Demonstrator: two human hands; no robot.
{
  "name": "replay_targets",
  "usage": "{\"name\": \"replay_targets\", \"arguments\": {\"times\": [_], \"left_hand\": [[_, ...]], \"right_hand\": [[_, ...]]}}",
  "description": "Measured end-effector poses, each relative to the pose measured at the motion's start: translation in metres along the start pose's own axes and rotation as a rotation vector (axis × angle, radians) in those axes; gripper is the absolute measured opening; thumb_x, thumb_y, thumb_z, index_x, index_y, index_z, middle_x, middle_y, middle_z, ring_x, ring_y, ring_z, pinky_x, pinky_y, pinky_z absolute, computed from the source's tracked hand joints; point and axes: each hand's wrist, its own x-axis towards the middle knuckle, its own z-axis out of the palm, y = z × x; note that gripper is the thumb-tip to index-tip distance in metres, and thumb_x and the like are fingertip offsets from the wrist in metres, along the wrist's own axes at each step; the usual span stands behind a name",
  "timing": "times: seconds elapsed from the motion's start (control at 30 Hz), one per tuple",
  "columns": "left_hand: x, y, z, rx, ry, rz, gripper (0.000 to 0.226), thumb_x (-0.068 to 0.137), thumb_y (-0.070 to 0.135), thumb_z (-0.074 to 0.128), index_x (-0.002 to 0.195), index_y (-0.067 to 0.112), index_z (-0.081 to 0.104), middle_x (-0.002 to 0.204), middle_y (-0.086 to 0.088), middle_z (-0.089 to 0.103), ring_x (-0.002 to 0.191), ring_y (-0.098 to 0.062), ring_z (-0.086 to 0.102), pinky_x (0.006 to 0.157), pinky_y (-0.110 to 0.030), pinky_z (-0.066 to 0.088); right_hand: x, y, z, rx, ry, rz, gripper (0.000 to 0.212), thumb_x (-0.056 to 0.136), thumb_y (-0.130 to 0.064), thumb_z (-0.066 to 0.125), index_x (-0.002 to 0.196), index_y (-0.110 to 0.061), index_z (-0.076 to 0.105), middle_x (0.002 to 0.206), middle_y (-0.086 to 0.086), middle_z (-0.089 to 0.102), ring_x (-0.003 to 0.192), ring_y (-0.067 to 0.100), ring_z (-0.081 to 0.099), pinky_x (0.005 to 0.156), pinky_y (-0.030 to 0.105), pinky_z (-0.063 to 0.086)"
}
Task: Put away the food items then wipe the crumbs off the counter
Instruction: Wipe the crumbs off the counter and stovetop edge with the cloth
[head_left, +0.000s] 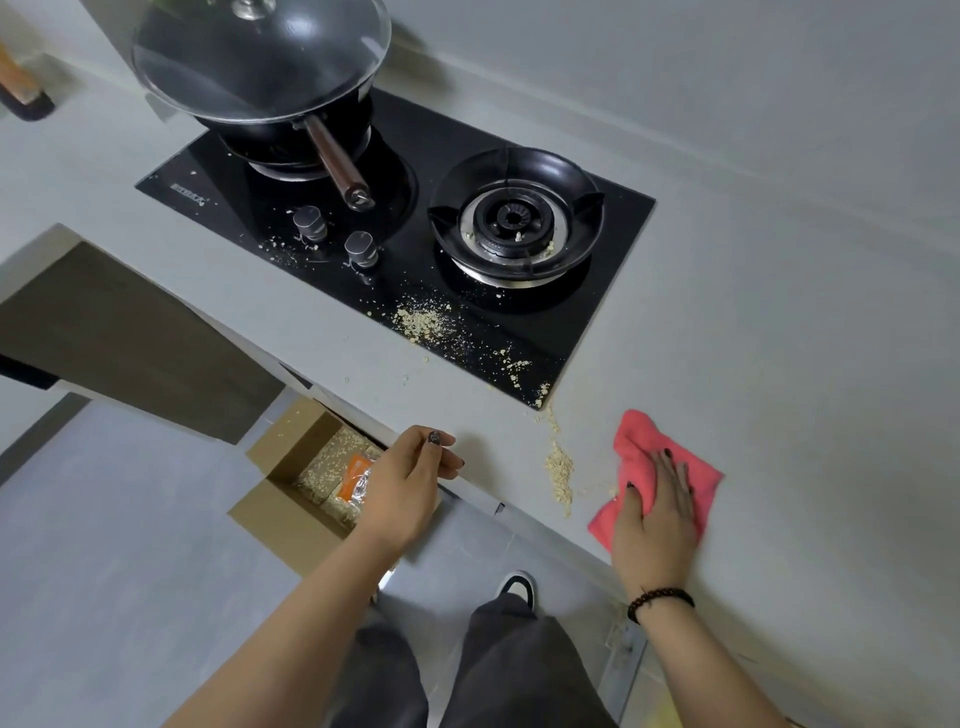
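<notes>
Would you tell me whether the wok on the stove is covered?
Covered: a glass lid sits on the wok over its rim.

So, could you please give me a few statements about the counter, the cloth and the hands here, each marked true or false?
1. The right hand presses flat on the pink cloth. True.
2. The crumbs lie right of the cloth. False: they lie to its left.
3. The lidded wok sits on the stove's right burner. False: it sits on the left one.
4. The left hand is above the cardboard box. True.
</notes>
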Motion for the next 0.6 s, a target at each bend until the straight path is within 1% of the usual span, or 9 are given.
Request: {"name": "replay_targets", "arguments": {"times": [0.1, 0.23, 0.3, 0.4, 0.5, 0.6], "left_hand": [[0.009, -0.005, -0.013, 0.001, -0.039, 0.005, 0.025, 0.100, 0.014, 0.038, 0.095, 0.017, 0.063, 0.080, 0.001, 0.071, 0.078, -0.016, 0.067, 0.072, -0.032, 0.051], [0.025, -0.012, -0.045, -0.035, -0.101, 0.011, 0.025, 0.100, 0.013, 0.038, 0.094, 0.016, 0.062, 0.081, -0.002, 0.070, 0.080, -0.022, 0.066, 0.068, -0.031, 0.049], [0.034, -0.017, -0.066, -0.028, -0.139, 0.027, 0.025, 0.100, 0.012, 0.038, 0.096, 0.013, 0.062, 0.082, -0.005, 0.070, 0.080, -0.022, 0.065, 0.072, -0.031, 0.052], [0.051, -0.026, -0.089, -0.025, -0.191, 0.036, 0.025, 0.100, 0.014, 0.038, 0.096, 0.013, 0.062, 0.084, -0.004, 0.070, 0.081, -0.021, 0.065, 0.075, -0.032, 0.053], [0.064, -0.035, -0.098, -0.068, -0.286, -0.033, 0.025, 0.100, 0.013, 0.037, 0.095, 0.008, 0.062, 0.086, -0.010, 0.070, 0.081, -0.023, 0.064, 0.078, -0.034, 0.052], [0.075, -0.042, -0.104, -0.089, -0.365, -0.127, 0.027, 0.100, 0.012, 0.038, 0.093, 0.004, 0.062, 0.085, -0.011, 0.069, 0.078, -0.019, 0.063, 0.074, -0.027, 0.051]], "right_hand": [[-0.012, -0.013, 0.015, 0.002, 0.073, 0.037, 0.062, 0.082, -0.028, 0.037, 0.138, -0.001, 0.044, 0.146, 0.012, 0.042, 0.141, 0.027, 0.029, 0.117, 0.036, 0.018], [-0.017, -0.035, 0.035, 0.011, 0.203, 0.152, 0.068, 0.081, -0.036, 0.029, 0.138, -0.003, 0.045, 0.146, 0.013, 0.043, 0.140, 0.026, 0.031, 0.118, 0.036, 0.017], [-0.022, -0.052, 0.051, 0.002, 0.263, 0.189, 0.067, 0.081, -0.035, 0.028, 0.138, -0.004, 0.044, 0.146, 0.014, 0.043, 0.139, 0.027, 0.032, 0.118, 0.037, 0.018], [-0.028, -0.078, 0.077, -0.010, 0.331, 0.249, 0.066, 0.084, -0.033, 0.029, 0.141, -0.003, 0.041, 0.148, 0.015, 0.039, 0.141, 0.029, 0.028, 0.119, 0.038, 0.016], [-0.027, -0.098, 0.096, -0.043, 0.399, 0.320, 0.065, 0.084, -0.032, 0.030, 0.141, -0.001, 0.039, 0.147, 0.016, 0.040, 0.140, 0.030, 0.029, 0.119, 0.038, 0.016], [-0.027, -0.118, 0.114, -0.047, 0.444, 0.348, 0.062, 0.087, -0.031, 0.032, 0.141, -0.002, 0.040, 0.146, 0.016, 0.041, 0.139, 0.030, 0.031, 0.118, 0.041, 0.018]]}}
